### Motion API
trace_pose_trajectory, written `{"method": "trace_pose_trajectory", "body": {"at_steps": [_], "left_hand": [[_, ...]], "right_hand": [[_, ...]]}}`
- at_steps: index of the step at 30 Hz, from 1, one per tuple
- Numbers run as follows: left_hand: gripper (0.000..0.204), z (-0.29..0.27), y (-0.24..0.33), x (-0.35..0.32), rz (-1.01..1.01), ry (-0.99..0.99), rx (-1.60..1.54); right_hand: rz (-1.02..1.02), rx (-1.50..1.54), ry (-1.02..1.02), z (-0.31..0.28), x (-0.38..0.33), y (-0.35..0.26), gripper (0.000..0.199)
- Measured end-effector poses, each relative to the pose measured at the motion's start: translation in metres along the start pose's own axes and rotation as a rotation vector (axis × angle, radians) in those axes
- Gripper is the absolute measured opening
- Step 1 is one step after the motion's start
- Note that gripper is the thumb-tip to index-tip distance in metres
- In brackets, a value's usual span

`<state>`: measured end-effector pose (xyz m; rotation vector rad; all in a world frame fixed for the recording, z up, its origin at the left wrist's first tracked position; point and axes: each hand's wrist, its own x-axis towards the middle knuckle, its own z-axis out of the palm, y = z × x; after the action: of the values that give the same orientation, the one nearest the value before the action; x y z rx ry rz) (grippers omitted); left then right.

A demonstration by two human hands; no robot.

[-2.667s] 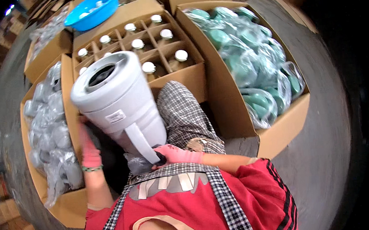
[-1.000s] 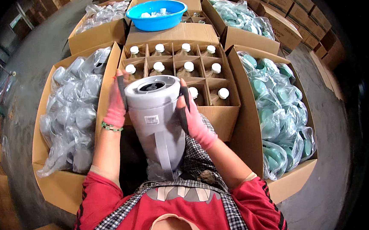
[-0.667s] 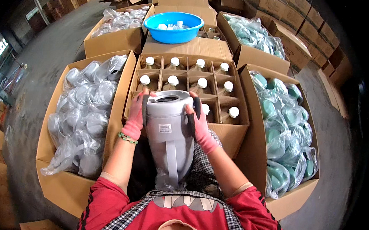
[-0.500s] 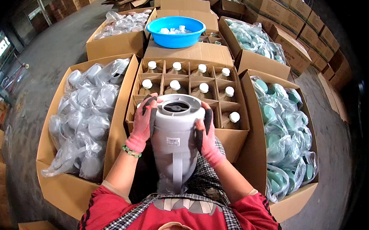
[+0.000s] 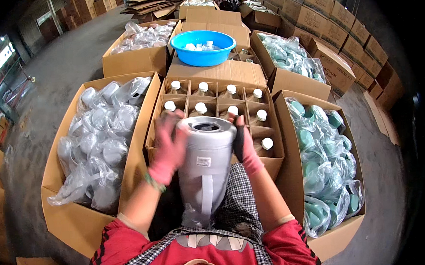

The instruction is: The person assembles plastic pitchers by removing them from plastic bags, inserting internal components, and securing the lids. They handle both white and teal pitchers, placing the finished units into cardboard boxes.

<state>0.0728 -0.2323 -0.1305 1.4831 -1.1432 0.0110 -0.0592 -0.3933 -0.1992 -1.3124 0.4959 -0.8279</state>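
A grey plastic jug (image 5: 211, 150) stands upside down between my thighs, its handle facing me and clear plastic gathered at its lower end. A dark round opening shows in its raised base, and a small white label is on its side. My left hand (image 5: 168, 146), in a pink and black glove, is beside the jug's upper left edge, its fingers smeared by motion. My gloved right hand (image 5: 246, 147) grips the upper right side, fingertips at the rim. Just beyond, a divided carton (image 5: 259, 164) holds several bottle-shaped pieces with white caps (image 5: 203, 87).
On the left, a carton (image 5: 73, 218) holds bagged grey jugs (image 5: 104, 118). On the right, another carton (image 5: 338, 234) holds bagged green ones (image 5: 318, 159). A blue basin (image 5: 204, 58) with small white parts sits beyond the divided carton. Stacked boxes (image 5: 330, 25) line the right side.
My left hand has shifted at the jug's edge and is blurred. My right hand has moved slightly outward along the rim. The jug appears slightly lower in view.
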Motion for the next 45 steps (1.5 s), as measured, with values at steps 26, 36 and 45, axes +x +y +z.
{"method": "trace_pose_trajectory", "body": {"at_steps": [26,36,45], "left_hand": [[0.051,-0.012,0.084,-0.081,-0.338,-0.067,-0.498],[0.061,-0.003,0.069,-0.111,-0.108,0.000,-0.146],[0.055,-0.006,0.096,-0.092,0.261,-0.043,0.018]], "right_hand": [[-1.058,-1.125,-0.043,0.049,-0.122,-0.099,0.052],[-0.562,-0.704,-0.044,0.043,-0.139,-0.118,0.082],[-0.054,0.309,-0.144,0.030,-0.139,-0.099,0.084]]}}
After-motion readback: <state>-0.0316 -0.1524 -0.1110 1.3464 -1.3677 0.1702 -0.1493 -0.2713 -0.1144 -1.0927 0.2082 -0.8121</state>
